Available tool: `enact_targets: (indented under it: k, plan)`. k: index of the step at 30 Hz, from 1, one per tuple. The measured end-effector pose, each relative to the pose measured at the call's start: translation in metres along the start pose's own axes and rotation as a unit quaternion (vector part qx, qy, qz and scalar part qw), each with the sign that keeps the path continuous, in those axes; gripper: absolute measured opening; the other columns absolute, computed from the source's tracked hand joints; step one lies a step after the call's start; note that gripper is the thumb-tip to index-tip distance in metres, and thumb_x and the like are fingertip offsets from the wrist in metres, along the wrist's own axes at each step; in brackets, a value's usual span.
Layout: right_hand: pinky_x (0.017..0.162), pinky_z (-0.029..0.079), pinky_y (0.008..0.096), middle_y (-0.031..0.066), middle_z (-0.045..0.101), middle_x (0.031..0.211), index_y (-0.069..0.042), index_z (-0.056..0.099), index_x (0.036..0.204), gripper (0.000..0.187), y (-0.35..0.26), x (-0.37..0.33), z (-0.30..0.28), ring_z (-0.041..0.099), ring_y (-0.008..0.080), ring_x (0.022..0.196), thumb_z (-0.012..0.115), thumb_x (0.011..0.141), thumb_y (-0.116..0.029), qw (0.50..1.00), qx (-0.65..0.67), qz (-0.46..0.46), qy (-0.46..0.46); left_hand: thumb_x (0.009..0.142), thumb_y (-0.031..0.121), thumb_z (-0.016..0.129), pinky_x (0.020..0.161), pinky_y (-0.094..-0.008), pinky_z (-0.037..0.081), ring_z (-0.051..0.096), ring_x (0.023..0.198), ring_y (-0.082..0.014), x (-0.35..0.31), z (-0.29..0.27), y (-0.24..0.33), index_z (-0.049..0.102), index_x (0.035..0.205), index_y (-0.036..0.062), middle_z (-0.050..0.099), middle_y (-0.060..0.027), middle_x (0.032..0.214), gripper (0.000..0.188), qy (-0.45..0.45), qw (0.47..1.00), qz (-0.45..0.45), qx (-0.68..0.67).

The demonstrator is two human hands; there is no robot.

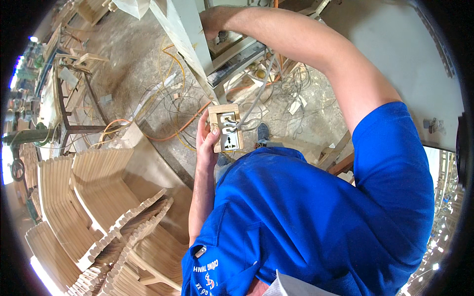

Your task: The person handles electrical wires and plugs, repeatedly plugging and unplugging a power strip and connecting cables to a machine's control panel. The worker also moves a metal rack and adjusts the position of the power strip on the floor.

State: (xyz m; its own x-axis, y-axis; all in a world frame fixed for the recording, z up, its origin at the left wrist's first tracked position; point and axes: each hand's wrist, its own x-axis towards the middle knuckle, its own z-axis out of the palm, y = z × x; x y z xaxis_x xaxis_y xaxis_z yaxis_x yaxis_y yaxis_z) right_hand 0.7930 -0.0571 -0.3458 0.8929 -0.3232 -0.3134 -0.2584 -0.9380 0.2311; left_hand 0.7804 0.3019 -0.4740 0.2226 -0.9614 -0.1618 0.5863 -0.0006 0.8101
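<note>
My left hand [206,135] is raised before my chest, fingers curled in a grip, forearm upright. My right arm stretches far forward, right hand [211,22] closed, knuckles up.

We are in a woodworking shop, as shown by the stacks of curved, slatted wooden parts [84,197], the dusty concrete floor [133,64] strewn with tangled cables [170,106], and a metal-framed workbench [74,98] cluttered with timber offcuts.
</note>
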Motion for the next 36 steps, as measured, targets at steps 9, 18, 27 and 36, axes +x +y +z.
enact_targets:
  k: [9,18,27,36]
  plan:
    - [0.087,0.057,0.0464,0.0131,0.071,0.122,-0.011,0.071,0.125,0.051,-0.002,0.018,0.01,0.069,0.0332,0.11,0.079,0.074,-0.009,1.0,-0.001,0.001,-0.002,0.086,0.03,0.07,0.109,-0.043,0.045,0.056,0.129,-0.0316,0.003,0.001,0.007,0.025,0.157,0.0011,0.053,-0.0234,0.142,0.089,0.004,1.0,-0.001,0.004]
    - [0.09,0.057,0.0461,0.0118,0.072,0.121,-0.015,0.069,0.127,0.052,-0.021,-0.003,0.003,0.07,0.0311,0.111,0.078,0.076,-0.013,0.999,0.006,0.027,0.032,0.086,0.03,0.07,0.109,-0.0426,0.044,0.058,0.127,-0.0298,0.009,-0.01,0.003,0.028,0.157,0.0024,0.056,-0.021,0.139,0.087,0.001,1.0,-0.003,0.005]
    - [0.083,0.059,0.0461,0.0142,0.076,0.105,-0.009,0.075,0.109,0.024,-0.013,-0.001,0.038,0.073,0.0357,0.099,0.069,0.086,-0.014,0.991,0.093,0.037,0.089,0.086,0.03,0.071,0.108,-0.0429,0.045,0.059,0.126,-0.0306,0.016,-0.011,0.005,0.03,0.156,0.003,0.057,-0.0219,0.138,0.086,-0.009,1.0,-0.004,-0.009]
    - [0.085,0.06,0.0455,0.0128,0.075,0.108,-0.01,0.076,0.108,0.027,-0.035,-0.047,0.013,0.073,0.0344,0.102,0.075,0.081,-0.015,0.99,0.068,0.108,0.065,0.09,0.02,0.066,0.105,-0.0397,0.047,0.059,0.123,-0.0275,0.017,-0.009,-0.004,0.029,0.156,0.0004,0.058,-0.0215,0.136,0.078,-0.013,1.0,0.002,-0.028]
